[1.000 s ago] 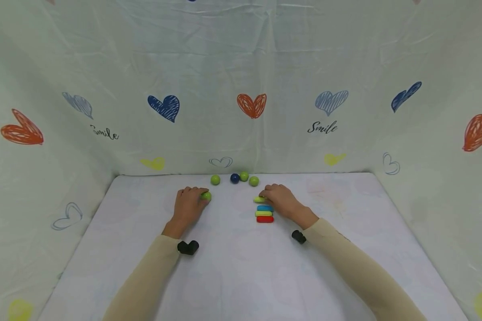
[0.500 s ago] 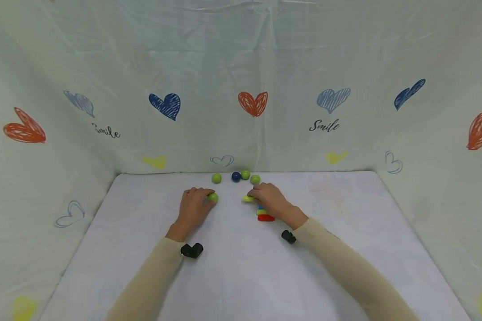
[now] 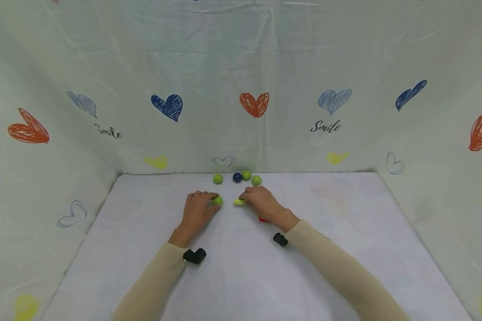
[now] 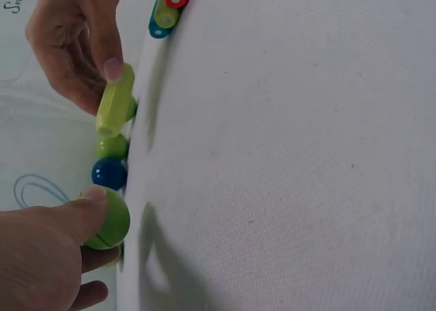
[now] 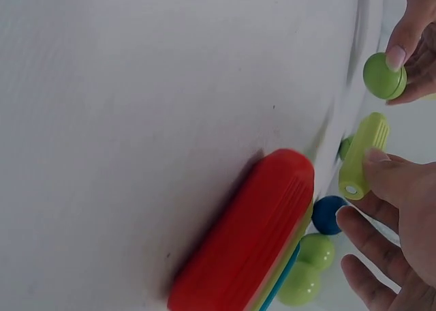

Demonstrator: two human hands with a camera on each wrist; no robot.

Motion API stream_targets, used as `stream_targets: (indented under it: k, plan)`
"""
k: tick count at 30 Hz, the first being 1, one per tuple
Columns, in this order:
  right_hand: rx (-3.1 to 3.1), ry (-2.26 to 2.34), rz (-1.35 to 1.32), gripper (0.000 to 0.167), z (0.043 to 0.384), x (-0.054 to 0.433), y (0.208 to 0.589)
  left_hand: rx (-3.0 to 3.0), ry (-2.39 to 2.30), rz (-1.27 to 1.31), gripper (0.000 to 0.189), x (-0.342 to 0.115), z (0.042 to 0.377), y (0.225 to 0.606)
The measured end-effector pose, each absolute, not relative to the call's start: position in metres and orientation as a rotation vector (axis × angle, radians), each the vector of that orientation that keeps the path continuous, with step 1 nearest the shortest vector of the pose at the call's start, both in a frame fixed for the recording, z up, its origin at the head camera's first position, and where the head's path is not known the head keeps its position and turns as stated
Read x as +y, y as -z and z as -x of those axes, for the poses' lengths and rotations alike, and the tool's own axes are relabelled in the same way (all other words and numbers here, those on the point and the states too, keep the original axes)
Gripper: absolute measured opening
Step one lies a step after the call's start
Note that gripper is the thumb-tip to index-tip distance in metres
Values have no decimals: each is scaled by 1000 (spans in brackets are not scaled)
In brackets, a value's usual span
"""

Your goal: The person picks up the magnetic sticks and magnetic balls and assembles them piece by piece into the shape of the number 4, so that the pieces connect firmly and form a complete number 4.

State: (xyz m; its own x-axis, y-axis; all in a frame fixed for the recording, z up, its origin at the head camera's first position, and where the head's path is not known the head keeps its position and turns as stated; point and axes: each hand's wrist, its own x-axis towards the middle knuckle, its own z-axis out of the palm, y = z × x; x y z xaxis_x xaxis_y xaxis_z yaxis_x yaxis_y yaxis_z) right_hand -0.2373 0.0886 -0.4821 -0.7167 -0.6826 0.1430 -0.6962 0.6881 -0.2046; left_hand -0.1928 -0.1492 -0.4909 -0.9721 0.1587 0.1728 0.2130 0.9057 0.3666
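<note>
My left hand (image 3: 197,209) pinches a green ball (image 4: 114,221) between thumb and fingers, over the white table. To its right, my right hand (image 3: 262,203) pinches a yellow-green ridged stick (image 5: 364,144) with a pale round dot in its end. In the head view the stick's free end points toward the ball, with a small gap between them. Under my right wrist lies a red stick (image 5: 248,232), mostly hidden in the head view. Beside it, a second yellow-green stick (image 4: 165,14) and a blue stick (image 4: 159,31) show in the left wrist view.
Along the table's back edge sit a lone green ball (image 3: 218,179), a dark blue ball (image 3: 237,177), and two more green balls, one behind (image 3: 247,175) and one at the right (image 3: 256,180). A curtain (image 3: 209,133) printed with hearts rises behind the table.
My right hand has carried the yellow-green stick left, away from the row of sticks, and its arm now covers most of that row. My left hand has shifted slightly right with the green ball.
</note>
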Motion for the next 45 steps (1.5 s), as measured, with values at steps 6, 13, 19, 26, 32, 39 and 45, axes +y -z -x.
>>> stream_targets:
  k: [6, 13, 19, 26, 32, 39, 45]
  plan:
    - [-2835, -356, -1174, 20, 235, 83, 483, -2925, 599, 297, 37, -146, 190, 492]
    - [-2836, -384, -1178, 20, 231, 77, 482, -2902, 615, 325, 37, -144, 188, 494]
    - [-2811, -383, -1193, 21, 230, 74, 484, -2892, 623, 331, 37, -141, 185, 492]
    - [-2793, -406, -1200, 21, 229, 70, 484, -2901, 610, 314, 36, -138, 183, 491]
    - [-2779, -399, -1187, 20, 228, 69, 483, -2898, 615, 304, 35, -138, 180, 490]
    - [-2842, -393, -1116, 25, 231, 75, 481, -2897, 590, 299, 36, -140, 180, 491]
    - [-2850, -377, -985, 34, 240, 89, 474, -2909, 579, 279, 37, -143, 181, 493]
